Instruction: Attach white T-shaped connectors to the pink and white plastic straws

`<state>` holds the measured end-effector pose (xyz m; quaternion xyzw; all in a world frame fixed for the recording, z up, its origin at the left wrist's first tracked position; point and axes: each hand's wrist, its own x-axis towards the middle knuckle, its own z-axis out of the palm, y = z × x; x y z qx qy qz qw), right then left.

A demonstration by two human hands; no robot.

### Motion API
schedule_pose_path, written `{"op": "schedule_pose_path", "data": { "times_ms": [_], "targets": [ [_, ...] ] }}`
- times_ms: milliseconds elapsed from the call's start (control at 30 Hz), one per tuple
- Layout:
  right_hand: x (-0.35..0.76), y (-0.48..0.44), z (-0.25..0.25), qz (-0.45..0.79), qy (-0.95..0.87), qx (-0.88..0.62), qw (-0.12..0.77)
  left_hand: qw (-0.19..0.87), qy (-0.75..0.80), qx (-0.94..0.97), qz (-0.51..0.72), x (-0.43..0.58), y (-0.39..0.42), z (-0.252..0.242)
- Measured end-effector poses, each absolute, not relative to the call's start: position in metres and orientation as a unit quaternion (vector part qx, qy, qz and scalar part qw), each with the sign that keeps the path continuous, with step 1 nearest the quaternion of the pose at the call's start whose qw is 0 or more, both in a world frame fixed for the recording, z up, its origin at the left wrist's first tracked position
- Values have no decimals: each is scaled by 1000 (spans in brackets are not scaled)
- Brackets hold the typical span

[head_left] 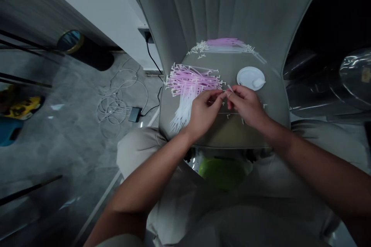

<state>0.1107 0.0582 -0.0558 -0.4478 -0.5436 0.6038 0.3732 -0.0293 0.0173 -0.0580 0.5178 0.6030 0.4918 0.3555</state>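
My left hand (204,112) and my right hand (246,105) meet over a grey chair seat (220,131), fingers pinched together on a thin white plastic stick (230,88). Just left of my hands lies a pile of pink and white sticks (189,85), fanned across the seat's left side. A second row of pink and white sticks (224,45) rests at the back of the seat against the backrest. A white round lid (251,77) sits right behind my right hand. A few loose white pieces lie on the seat near my right hand.
The chair's ribbed backrest (220,4) rises behind. On the grey floor to the left lie coiled white cables (116,102) and a dark adapter (135,114). A green object (224,170) sits under the seat's front edge between my knees. Shiny plastic wrap (333,81) is at right.
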Motion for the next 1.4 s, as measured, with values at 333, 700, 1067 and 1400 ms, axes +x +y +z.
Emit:
{"op": "schedule_pose_path", "data": {
  "times_ms": [333,700,1067,1400],
  "targets": [
    [118,60,-57,594,-575,-459,327,374,569,569,462,-35,20,-65],
    [121,57,-53,565,-602,-465,320,282,561,633,453,-40,20,-69],
    [118,54,-60,561,-596,-474,324,406,594,491,491,-35,21,-68],
    [119,46,-82,440,-652,-503,358,349,601,557,454,-38,27,-80]
  ]
}}
